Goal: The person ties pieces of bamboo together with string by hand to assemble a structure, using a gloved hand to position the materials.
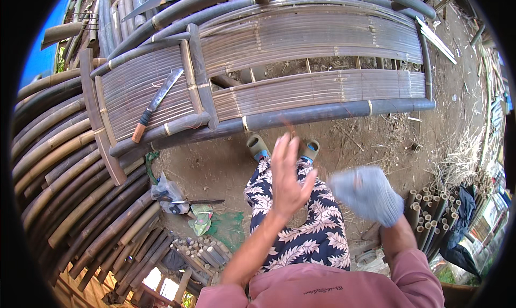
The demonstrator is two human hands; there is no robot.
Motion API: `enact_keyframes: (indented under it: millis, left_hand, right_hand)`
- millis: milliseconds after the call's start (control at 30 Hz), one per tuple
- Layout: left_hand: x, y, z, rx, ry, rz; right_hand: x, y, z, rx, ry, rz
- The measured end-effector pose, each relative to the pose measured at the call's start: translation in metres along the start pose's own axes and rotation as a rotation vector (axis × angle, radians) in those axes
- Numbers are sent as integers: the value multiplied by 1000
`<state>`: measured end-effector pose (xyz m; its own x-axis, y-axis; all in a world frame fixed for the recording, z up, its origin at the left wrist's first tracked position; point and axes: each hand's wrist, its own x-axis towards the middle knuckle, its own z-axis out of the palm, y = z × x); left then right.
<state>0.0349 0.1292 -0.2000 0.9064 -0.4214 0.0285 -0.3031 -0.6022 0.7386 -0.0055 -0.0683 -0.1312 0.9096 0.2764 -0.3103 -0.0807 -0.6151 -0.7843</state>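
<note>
My bare left hand (289, 179) is raised over my lap, its fingers stretched toward the bamboo bench (322, 112) and its thumb apart. A faint, thin reddish-brown streak shows just beyond the fingertips; I cannot make out what it is. My right hand (368, 195) wears a grey knitted glove and hovers beside my right knee. Its fingers are smeared by motion. The bench frame is dark bamboo with thin slats, and a gap runs between two slatted strips. On its left slatted section lies a machete (161, 99) with a wooden handle, apart from both hands.
Bamboo poles (59, 138) are stacked along the left side. Short bamboo tubes (430, 214) stand at right by a black plastic sheet (461, 238). Plastic bags (171, 192) lie on the ground at left. A saw (150, 5) rests beyond the bench. Shavings (457, 163) litter the ground.
</note>
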Motion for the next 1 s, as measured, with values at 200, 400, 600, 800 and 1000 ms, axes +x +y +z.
enact_keyframes:
  millis: [200,400,600,800,1000]
  left_hand:
    - [117,-117,-20,-24,40,53]
    - [171,-310,27,469,-502,-346]
    - [207,-381,107,221,-800,-433]
    - [228,-382,129,-59,-907,-534]
    - [203,-337,51,73,-522,-213]
  right_hand:
    - [8,32,-87,155,928,417]
    - [192,221,14,-1104,491,432]
    - [347,237,165,-400,30,587]
    - [407,292,187,-193,-546,296]
    - [348,187,149,-223,172,156]
